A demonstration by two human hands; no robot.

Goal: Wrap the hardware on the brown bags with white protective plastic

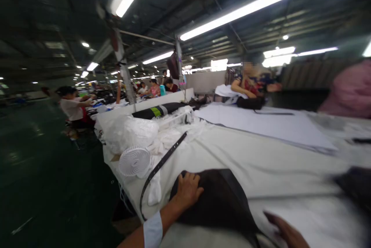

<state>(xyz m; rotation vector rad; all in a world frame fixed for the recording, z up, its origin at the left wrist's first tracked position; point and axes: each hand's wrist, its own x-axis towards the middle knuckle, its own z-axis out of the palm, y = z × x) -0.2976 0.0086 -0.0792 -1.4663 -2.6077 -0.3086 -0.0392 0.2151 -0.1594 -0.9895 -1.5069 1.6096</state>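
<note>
My left hand (188, 191) rests on a piece of dark fabric (223, 201), perhaps a garment, with the fingers curled over its far left part. The fabric lies on the pale-covered table in front of me. At its lower right is my right hand (285, 230), smeared by motion, with fingers stretched out and nothing visible in them. Left of the fabric curves a long black strip (165, 159) with small pale marks along it. A white round fan (135, 161) stands at the table's left edge, beside crumpled white cloth (155, 190).
Clear plastic wrapping (130, 132) is heaped behind the fan, near a dark bundle with a green band (155, 112). Large white sheets (261, 122) lie across the table. A co-worker (251, 84) handles dark cloth opposite; a pink sleeve (350, 89) shows at right. Dark green floor (58, 186) lies left.
</note>
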